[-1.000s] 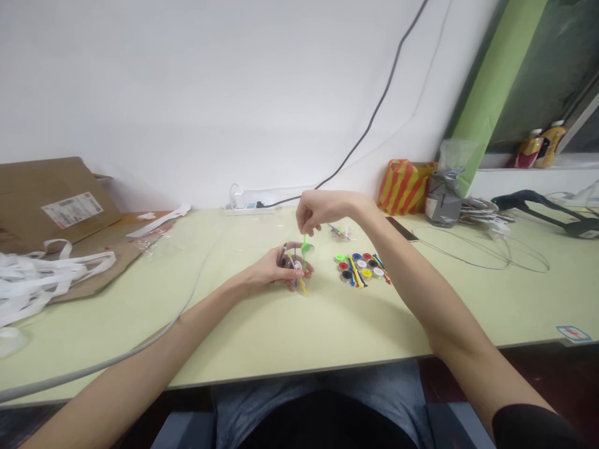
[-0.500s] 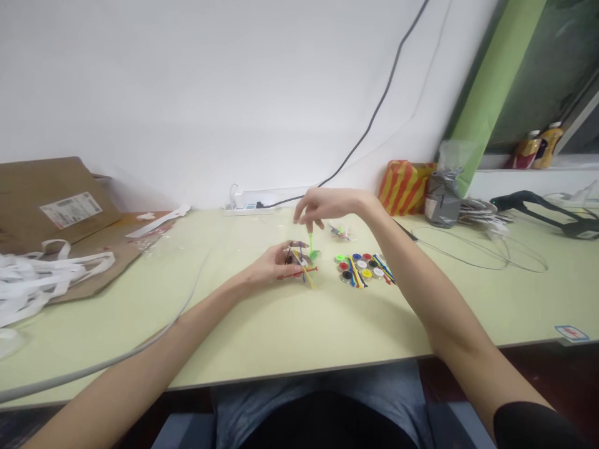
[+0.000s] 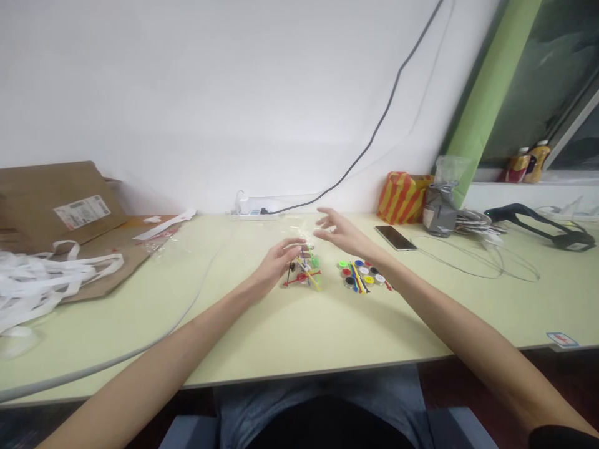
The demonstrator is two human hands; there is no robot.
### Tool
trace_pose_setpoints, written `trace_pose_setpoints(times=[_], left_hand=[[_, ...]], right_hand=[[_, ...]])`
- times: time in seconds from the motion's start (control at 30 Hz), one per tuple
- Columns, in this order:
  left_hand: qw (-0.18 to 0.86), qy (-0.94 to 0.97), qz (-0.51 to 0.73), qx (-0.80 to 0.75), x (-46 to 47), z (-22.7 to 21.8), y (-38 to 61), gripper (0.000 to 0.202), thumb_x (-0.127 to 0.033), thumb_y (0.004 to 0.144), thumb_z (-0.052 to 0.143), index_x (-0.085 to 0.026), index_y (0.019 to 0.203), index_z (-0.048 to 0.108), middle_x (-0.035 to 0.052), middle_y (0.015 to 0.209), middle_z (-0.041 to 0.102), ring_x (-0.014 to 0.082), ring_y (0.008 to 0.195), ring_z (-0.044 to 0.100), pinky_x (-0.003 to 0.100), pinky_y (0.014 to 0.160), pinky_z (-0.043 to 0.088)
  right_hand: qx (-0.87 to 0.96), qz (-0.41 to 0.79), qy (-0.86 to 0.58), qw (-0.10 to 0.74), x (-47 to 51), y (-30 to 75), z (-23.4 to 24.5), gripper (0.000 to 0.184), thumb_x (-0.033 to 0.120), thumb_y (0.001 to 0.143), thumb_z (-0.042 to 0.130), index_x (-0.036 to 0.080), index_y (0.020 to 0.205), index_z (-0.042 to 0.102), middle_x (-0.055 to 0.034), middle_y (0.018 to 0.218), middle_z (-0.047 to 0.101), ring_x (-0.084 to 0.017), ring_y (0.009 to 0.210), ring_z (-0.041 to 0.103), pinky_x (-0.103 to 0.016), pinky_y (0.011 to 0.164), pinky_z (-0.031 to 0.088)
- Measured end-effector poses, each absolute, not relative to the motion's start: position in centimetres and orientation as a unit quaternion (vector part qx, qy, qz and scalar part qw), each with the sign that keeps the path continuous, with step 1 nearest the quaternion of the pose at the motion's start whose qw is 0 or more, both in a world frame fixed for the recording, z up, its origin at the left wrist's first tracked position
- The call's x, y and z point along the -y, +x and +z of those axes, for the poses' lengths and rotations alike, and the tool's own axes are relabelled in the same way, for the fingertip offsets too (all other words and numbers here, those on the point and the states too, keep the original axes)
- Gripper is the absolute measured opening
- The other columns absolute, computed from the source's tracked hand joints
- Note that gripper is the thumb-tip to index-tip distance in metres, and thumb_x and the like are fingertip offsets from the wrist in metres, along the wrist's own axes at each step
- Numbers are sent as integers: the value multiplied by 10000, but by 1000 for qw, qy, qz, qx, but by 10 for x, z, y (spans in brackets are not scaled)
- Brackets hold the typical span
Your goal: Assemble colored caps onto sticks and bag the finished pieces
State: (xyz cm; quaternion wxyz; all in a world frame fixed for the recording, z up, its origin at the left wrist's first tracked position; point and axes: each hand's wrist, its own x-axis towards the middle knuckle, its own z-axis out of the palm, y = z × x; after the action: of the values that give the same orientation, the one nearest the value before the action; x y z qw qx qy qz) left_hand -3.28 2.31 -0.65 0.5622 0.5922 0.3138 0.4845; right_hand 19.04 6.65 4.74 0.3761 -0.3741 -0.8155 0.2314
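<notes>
Pale green bench (image 3: 140,324) carries a small model of thin coloured plastic sticks (image 3: 302,274), the left hand (image 3: 276,265) curled against it, grip unclear. Round plastic discs (image 3: 360,274) lie right of the model; beyond it, the right hand (image 3: 339,232) hangs open, empty.

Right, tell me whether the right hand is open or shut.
Open: the right hand has its fingers spread apart, holds nothing, and hangs above the desk, near the coloured plastic discs.
</notes>
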Motion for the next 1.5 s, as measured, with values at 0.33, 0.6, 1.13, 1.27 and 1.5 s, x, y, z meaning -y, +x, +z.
trace_pose_setpoints(times=[0.33, 0.6, 1.13, 1.27, 1.5], left_hand=[[525, 585, 488, -379, -26, -7, -35, 502, -550, 824, 745, -128, 1094, 726, 175, 1170, 739, 268, 1001, 712, 381, 876, 543], [458, 617, 479, -425, -27, -10, -34, 436, -582, 825, 725, -164, 932, 656, 102, 925, 763, 213, 797, 718, 306, 696, 537], [411, 642, 492, -420, -45, -19, -50, 438, -566, 832, 718, -130, 868, 737, 128, 907, 774, 169, 599, 667, 309, 634, 535], [440, 631, 495, -404, -42, -15, -48, 437, -517, 788, 777, -138, 994, 708, 106, 804, 769, 169, 547, 647, 322, 606, 541], [446, 629, 514, -377, -39, -12, -48, 377, -417, 825, 759, -136, 1073, 723, 103, 793, 763, 144, 587, 622, 292, 629, 526]], right_hand=[[676, 380, -400, 489, -64, 193, 5, 329, 471, 777, 720, 173, 915, 698, -77, 882, 744, -192, 822, 659, -306, 761, 496], [699, 357, -383, 487, -68, 191, -10, 375, 518, 775, 732, 149, 839, 751, -63, 804, 729, -176, 732, 599, -308, 693, 443], [718, 312, -346, 516, -64, 178, -15, 248, 231, 821, 571, 144, 958, 758, -8, 686, 639, -146, 658, 604, -266, 660, 453], [702, 330, -346, 528, -64, 178, -16, 263, 228, 796, 563, 145, 933, 771, -14, 708, 653, -145, 659, 589, -267, 650, 436], [679, 359, -333, 546, -59, 178, -12, 280, 220, 756, 545, 155, 867, 794, -6, 650, 630, -147, 653, 559, -281, 666, 414]])
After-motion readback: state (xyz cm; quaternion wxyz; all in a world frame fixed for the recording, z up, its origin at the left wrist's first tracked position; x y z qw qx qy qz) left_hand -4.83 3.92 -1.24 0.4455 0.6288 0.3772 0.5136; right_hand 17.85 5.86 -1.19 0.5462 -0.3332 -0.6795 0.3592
